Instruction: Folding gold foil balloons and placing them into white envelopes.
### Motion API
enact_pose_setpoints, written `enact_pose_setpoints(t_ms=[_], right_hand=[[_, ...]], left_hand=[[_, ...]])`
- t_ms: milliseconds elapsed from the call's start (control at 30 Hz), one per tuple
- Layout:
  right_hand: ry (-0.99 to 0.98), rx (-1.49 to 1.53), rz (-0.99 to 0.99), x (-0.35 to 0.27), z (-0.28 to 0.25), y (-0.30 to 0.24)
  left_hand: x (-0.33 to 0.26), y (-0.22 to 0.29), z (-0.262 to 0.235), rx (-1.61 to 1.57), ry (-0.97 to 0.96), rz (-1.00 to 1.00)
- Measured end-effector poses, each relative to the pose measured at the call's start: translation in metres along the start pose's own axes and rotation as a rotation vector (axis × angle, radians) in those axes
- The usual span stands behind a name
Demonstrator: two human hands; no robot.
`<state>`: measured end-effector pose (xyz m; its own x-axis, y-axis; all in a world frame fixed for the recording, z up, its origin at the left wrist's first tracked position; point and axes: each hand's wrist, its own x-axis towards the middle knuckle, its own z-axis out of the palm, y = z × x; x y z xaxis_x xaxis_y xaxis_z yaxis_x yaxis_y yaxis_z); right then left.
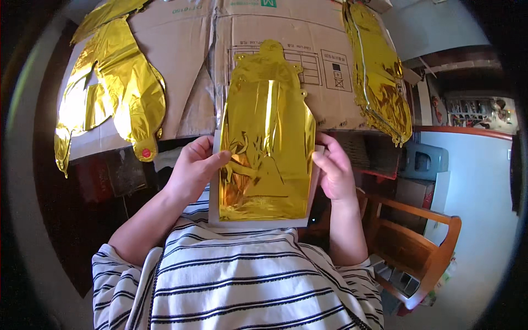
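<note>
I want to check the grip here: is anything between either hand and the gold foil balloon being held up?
Nothing visible: the left hand and right hand grip the side edges of the gold foil balloon and its white backing card directly.

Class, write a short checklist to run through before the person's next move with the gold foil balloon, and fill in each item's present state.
1. Left hand grips the gold foil balloon at its left edge: ok.
2. Right hand grips its right edge: ok.
3. White backing card lies behind the balloon: ok.
4. Balloon folded flat, without creases: not ok, crumpled at lower left.
5. Balloon free of tears: cannot tell.
6. Other gold balloons lie apart on the cardboard: ok.
</note>
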<state>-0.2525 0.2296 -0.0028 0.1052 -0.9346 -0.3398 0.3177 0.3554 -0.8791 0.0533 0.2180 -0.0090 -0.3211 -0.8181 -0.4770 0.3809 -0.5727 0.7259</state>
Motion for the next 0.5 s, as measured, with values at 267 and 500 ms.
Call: enact_pose_setpoints(t_ms=[267, 500], right_hand=[[0.005, -0.091, -0.193, -0.01, 0.012, 0.015], [-0.044, -0.147, -0.291, -0.017, 0.006, 0.02]], left_hand=[[-0.013, 0.008, 0.0, 0.176, 0.052, 0.162], [-0.023, 0.022, 0.008, 0.32, -0.06, 0.399]])
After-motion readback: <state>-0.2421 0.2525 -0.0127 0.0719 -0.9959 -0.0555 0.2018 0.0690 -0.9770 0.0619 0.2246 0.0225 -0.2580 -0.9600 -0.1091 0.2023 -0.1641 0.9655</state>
